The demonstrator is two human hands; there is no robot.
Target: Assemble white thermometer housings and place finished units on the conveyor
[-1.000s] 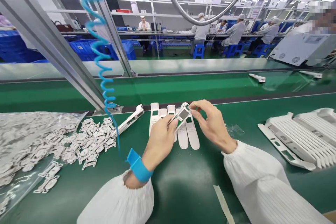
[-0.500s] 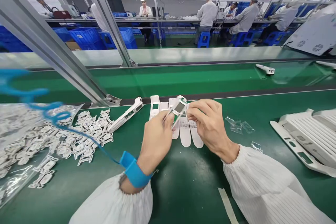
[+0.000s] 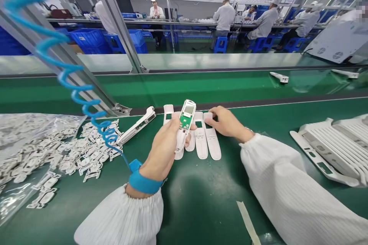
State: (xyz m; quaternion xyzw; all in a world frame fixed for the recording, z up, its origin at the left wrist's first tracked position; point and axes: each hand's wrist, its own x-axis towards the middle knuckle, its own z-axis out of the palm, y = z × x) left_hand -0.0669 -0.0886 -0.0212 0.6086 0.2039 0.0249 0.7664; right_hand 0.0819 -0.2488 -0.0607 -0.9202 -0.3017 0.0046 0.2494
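My left hand (image 3: 164, 138) is closed around a white handset housing (image 3: 179, 140), tilted up, with a small display (image 3: 189, 110) and a green circuit board (image 3: 184, 121) showing in it. Over to the right, my right hand (image 3: 225, 121) has its thumb and fingers closed at the top end of the rightmost white plastic cover (image 3: 213, 143). That cover lies on the table in a row of similar long covers with a window near the top, such as the neighbouring cover (image 3: 201, 143). The left hand and its handset partly hide the row's left part.
Small white plastic frames (image 3: 94, 149) are heaped at left by a clear bag (image 3: 17, 203). A white handset part (image 3: 137, 124) leans nearby. Stacked white housings (image 3: 330, 149) stand at right. A coiled blue cord (image 3: 76, 93) runs to my blue wristband (image 3: 145, 180). A metal post (image 3: 115, 19) rises behind.
My right hand has moved from beside the held handset to the rightmost cover's top. The handset now shows its circuit board. My right sleeve covers where clear film pieces lay.
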